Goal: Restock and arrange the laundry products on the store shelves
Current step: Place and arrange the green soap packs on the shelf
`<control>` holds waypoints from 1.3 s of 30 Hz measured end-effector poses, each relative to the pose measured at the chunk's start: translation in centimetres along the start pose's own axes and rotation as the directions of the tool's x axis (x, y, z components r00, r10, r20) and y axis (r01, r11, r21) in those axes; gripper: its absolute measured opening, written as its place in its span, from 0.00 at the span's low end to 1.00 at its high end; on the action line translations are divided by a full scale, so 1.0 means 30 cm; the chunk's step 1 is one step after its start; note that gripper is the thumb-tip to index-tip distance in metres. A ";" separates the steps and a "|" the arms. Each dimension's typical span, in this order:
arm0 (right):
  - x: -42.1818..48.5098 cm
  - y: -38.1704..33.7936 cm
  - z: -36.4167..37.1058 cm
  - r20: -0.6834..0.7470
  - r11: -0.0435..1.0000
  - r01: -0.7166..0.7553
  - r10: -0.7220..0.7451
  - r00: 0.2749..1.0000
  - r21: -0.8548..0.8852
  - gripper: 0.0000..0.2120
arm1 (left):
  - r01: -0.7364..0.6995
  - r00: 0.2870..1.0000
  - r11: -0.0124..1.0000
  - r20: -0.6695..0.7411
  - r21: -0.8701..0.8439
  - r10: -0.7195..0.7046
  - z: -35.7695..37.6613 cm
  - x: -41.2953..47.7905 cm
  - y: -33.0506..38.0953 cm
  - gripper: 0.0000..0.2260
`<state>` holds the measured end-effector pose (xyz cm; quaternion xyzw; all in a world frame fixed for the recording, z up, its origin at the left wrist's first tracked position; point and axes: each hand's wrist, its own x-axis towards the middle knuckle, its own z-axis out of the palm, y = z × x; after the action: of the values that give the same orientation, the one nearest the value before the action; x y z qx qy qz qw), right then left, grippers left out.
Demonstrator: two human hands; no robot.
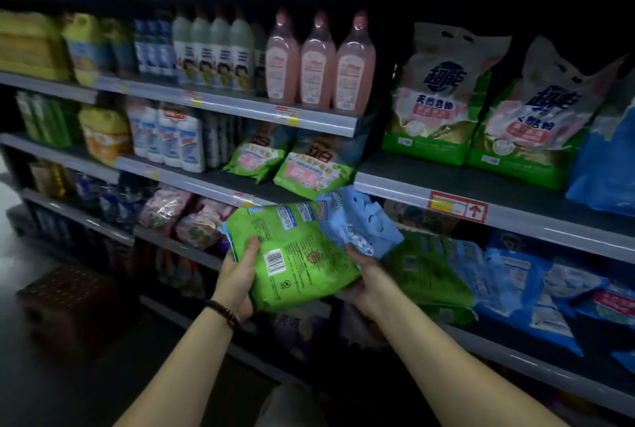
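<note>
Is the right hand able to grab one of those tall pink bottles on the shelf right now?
Probably not yet. The right hand grips the green plastic packet together with the left hand, so it is busy. The tall pink bottles stand at the open shelf front, nothing before them.

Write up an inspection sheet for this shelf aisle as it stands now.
Surface: grey shelves, stocked, with price tags on the rails.
Job's things: green bag held in front of the shelves, barcode side up; blue pack at its far end, cannot tell whether it is separate. Shelf bags of similar green lie just above; pink bottles stand upright higher up; large bags stand to the right.
Clutter: brown box on the floor at left, blurred.
Hands: left hand and right hand grip the green bag's sides.
Cables: nothing seen.
Surroundings: dim store aisle, dark floor.
</note>
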<state>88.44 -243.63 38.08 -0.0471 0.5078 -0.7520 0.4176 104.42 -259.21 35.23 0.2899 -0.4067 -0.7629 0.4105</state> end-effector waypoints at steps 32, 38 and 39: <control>0.783 -0.039 0.797 0.191 0.961 0.181 -0.142 0.971 -0.208 0.14 | -0.131 0.984 0.990 -0.131 -0.048 0.124 -0.156 0.860 0.163 0.30; 0.970 -0.047 0.896 0.173 0.934 0.302 -0.271 0.947 -0.190 0.17 | -0.225 0.943 0.947 -0.194 0.228 0.270 -0.150 0.999 0.191 0.34; 0.998 -0.055 0.911 0.171 0.933 0.311 -0.281 0.944 -0.179 0.17 | -0.250 0.939 0.932 -0.169 0.264 0.300 -0.148 1.023 0.188 0.36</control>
<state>81.66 -283.43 41.95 -0.2192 0.5381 -0.7451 0.3274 94.87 -289.25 34.51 0.3547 -0.4871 -0.6089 0.5158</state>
